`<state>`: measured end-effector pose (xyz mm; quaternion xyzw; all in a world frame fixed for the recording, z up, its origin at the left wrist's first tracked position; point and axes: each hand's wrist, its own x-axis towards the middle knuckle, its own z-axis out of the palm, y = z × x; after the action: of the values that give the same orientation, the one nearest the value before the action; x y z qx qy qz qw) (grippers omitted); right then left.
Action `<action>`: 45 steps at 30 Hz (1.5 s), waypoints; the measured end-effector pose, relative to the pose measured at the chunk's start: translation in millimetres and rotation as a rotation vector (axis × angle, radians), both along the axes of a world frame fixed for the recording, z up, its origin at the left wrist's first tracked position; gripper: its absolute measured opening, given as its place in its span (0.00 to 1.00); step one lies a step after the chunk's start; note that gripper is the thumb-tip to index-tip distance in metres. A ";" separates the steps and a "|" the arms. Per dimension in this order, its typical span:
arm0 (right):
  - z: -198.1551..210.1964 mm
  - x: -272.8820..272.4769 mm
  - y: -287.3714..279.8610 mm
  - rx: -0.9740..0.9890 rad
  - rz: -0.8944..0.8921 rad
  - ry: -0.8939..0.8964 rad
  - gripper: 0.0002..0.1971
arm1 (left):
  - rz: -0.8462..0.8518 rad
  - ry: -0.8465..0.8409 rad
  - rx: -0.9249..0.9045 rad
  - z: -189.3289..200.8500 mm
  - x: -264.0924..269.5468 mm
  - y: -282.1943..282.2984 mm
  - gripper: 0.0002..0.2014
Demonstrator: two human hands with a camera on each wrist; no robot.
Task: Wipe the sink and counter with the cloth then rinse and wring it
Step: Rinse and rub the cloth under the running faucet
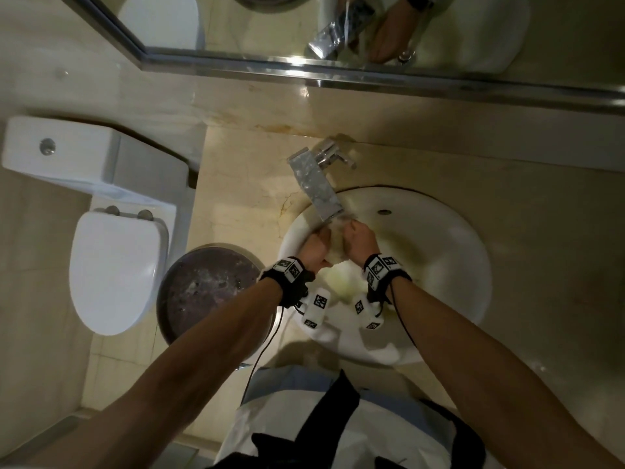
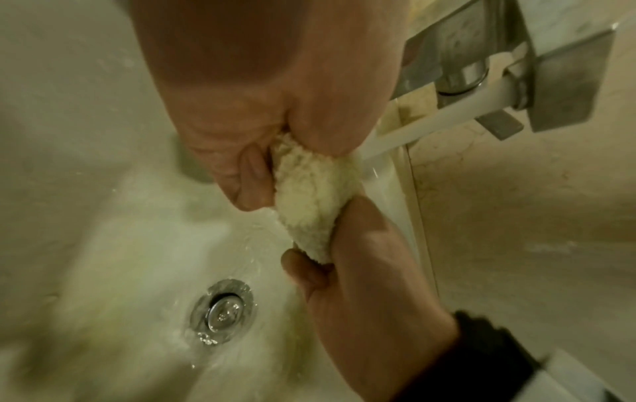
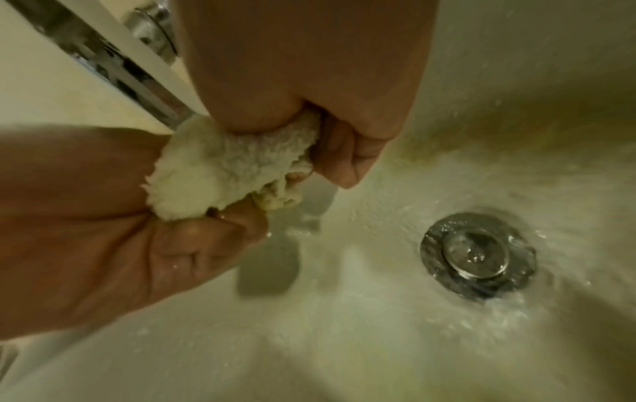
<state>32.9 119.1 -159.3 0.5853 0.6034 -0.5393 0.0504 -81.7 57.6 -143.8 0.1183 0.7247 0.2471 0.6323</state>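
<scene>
Cloth bunched tight between both fists, left hand clamping one end at nine o'clock, right hand clamping the other at three, fingers curled hard round the wad. Held right under the faucet spout, over the wet sink, drain at six o'clock. Toilet and dark basin off at nine o'clock.
</scene>
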 end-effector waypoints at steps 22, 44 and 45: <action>23.8 2.7 11.0 -0.688 -0.691 0.270 0.26 | 0.165 -0.165 0.166 3.2 2.3 -16.5 0.19; 26.0 12.8 15.0 -0.347 -0.824 0.327 0.11 | 0.596 -0.422 -0.024 17.4 23.6 2.8 0.17; 25.7 13.2 18.3 -0.312 -0.783 0.293 0.13 | 0.573 -0.396 -0.024 14.9 26.9 3.2 0.15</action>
<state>46.1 137.5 -133.6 0.6725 0.2486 -0.6795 -0.1558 -54.7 60.8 -128.9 -0.1478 0.5945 0.4240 0.6670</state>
